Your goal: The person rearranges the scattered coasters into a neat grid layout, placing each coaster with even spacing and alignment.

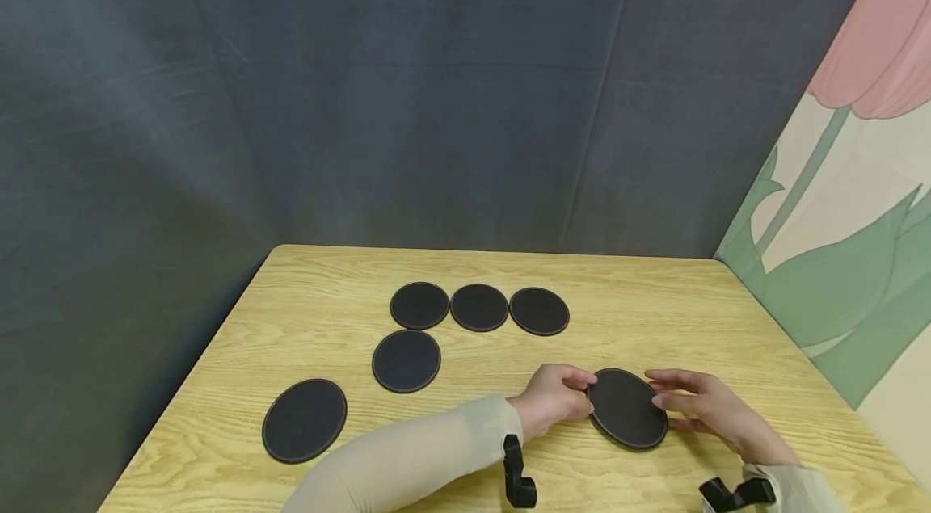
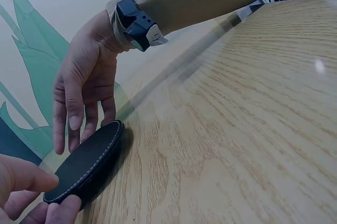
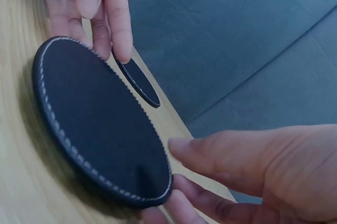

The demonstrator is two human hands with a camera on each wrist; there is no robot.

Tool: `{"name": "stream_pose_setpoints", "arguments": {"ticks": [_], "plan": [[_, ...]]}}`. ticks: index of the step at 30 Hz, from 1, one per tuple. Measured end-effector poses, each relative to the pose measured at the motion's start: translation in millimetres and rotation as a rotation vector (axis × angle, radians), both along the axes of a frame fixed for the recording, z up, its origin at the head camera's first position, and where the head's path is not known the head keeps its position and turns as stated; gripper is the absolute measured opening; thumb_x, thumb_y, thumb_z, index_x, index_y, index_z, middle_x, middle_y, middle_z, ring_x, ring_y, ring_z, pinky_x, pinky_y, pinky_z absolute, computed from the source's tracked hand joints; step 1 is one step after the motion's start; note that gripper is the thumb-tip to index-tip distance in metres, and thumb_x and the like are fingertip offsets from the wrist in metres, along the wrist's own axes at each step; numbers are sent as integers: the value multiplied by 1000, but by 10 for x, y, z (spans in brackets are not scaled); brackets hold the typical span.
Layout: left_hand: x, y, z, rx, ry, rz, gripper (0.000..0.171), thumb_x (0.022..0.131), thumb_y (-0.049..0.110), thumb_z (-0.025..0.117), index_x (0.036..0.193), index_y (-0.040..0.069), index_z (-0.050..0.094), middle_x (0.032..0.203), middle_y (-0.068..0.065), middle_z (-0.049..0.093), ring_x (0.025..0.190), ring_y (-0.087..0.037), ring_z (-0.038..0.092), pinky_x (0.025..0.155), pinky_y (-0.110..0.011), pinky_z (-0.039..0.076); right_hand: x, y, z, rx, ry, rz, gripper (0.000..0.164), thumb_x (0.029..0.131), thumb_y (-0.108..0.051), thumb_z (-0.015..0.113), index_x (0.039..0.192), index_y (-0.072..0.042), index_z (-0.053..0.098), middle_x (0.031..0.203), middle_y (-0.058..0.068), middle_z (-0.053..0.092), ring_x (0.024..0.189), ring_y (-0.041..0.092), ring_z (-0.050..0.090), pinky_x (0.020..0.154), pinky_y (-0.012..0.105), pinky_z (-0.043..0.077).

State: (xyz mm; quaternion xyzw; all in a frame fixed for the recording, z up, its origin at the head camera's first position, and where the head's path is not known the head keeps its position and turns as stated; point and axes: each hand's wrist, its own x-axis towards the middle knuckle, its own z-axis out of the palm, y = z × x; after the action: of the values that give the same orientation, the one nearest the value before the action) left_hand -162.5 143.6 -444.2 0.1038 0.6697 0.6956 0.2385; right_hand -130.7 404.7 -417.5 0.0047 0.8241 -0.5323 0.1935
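Observation:
A round black coaster (image 1: pixel 627 409) with pale stitching round its edge lies between both hands at the right front of the wooden table. Its left rim is pinched by my left hand (image 1: pixel 556 398), fingertips at the edge in the left wrist view. My right hand (image 1: pixel 716 409) is at the opposite rim, fingers loosely extended and thumb apart from them. In the right wrist view, the coaster (image 3: pixel 100 119) shows a dark shadow along its lower side. Behind the left hand's fingers, part of another coaster (image 3: pixel 138 83) is visible.
Three black coasters, the middle one (image 1: pixel 479 308) among them, form a row at the back of the table (image 1: pixel 655 295). Another coaster (image 1: pixel 406 361) sits in front of the row's left end, and one (image 1: pixel 305 421) lies at the left front. A dark curtain (image 1: pixel 436 93) hangs behind.

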Motion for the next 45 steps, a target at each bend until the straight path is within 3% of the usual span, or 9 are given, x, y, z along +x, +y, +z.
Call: {"name": "stream_pose_setpoints", "arguments": {"ticks": [4,8,15,22,28,36,45], "plan": [[-50,-33,-24,68,-8,23,42,71,-21,63,108,-1,70,97,-7,57,78,-13,57,69,-23,58,-39,-73,4,0,8,-6,65,91,-15,68,141,12,38,133,25,51,102,5,59,82,34,58],[-106,-94,-18,82,5,36,41,71,-20,66,107,0,71,99,-7,58,79,-15,58,69,-24,58,-68,-143,13,-9,22,1,66,87,-11,71,140,12,39,130,21,55,98,3,60,78,30,58],[-211,-259,30,60,33,37,41,73,-18,67,109,1,70,99,-6,59,82,-16,63,73,-26,59,-128,-264,41,-11,69,29,65,89,-12,69,140,13,38,131,32,49,104,15,61,81,30,58],[-327,-469,98,38,79,39,42,74,-15,68,112,1,69,102,-6,58,84,-12,60,74,-24,57,-233,-442,108,62,123,9,64,87,-18,72,140,5,46,129,24,54,109,20,56,82,27,54],[-427,-663,157,15,105,48,40,75,-11,68,113,2,70,99,-6,59,85,-12,59,75,-24,57,-329,-617,153,24,141,-13,63,85,-17,74,139,2,47,122,22,55,102,20,59,82,29,55],[-484,-965,230,-31,121,81,41,74,-8,69,113,4,71,101,-9,60,86,-15,59,73,-26,57,-437,-847,205,-37,187,53,58,87,-16,72,137,3,48,120,23,54,102,20,58,84,34,56],[-539,-1247,281,-64,132,111,44,74,-5,67,116,5,69,105,-9,62,89,-15,59,73,-24,54,-555,-1106,175,-99,201,41,56,85,-12,74,134,3,51,118,21,54,100,21,58,84,37,57]]}}
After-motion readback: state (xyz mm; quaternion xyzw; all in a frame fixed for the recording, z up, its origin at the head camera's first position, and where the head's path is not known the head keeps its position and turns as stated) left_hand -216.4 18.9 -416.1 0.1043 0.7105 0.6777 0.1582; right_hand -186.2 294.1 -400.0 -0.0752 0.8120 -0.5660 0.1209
